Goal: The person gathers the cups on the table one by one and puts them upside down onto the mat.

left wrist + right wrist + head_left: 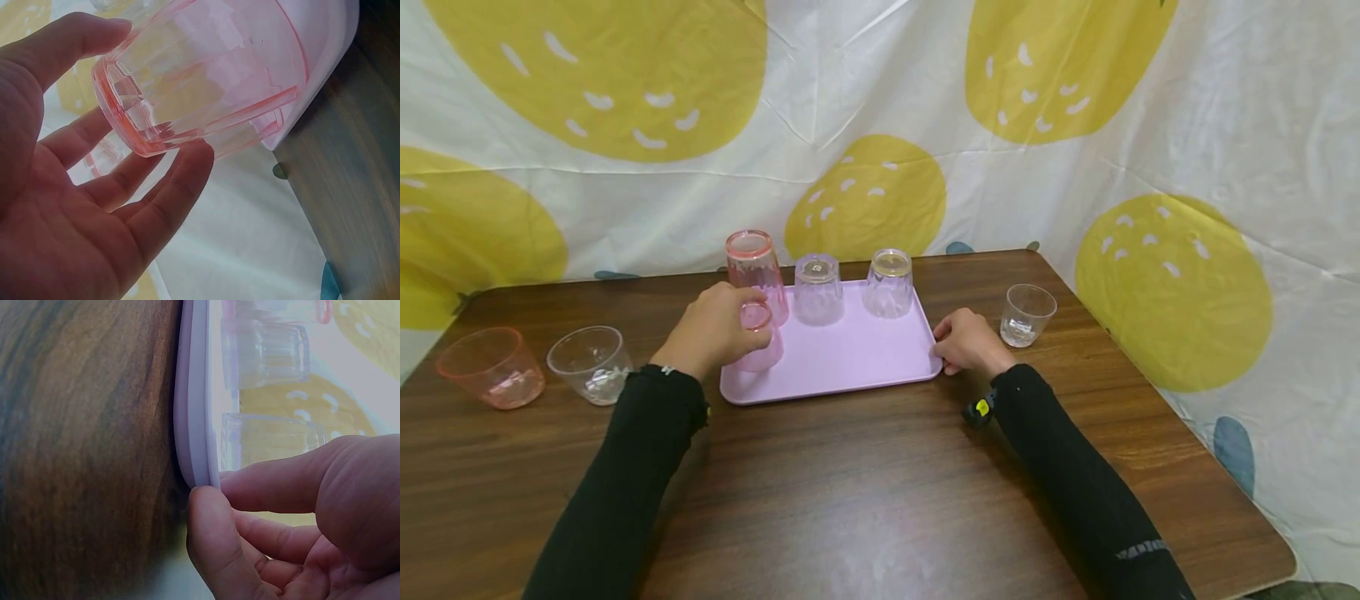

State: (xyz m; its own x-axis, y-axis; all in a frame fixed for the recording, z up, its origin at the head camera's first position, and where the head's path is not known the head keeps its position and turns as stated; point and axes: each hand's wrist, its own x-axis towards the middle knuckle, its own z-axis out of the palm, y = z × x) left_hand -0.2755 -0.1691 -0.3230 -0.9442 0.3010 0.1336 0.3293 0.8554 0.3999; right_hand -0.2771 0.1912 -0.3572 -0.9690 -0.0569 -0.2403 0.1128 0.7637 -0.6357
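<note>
My left hand [711, 329] holds a short pink glass [763, 357] by its base, thumb on one side and fingers on the other. This glass stands upside down at the front left of a lilac tray [850, 358]; its rim is at the tray in the left wrist view. A taller pink tumbler [760, 275] stands upturned behind it. Two clear glasses, the middle one [818, 296] and the right one [889, 290], are upside down along the tray's back. My right hand [972, 342] pinches the tray's right edge near the front corner between thumb and finger.
Left of the tray, a wide pink glass [497, 375] and a clear glass [597, 367] stand mouth up on the wooden table [850, 483]. Another clear glass [1026, 317] stands mouth up beyond my right hand. A patterned curtain [865, 83] hangs behind and to the right.
</note>
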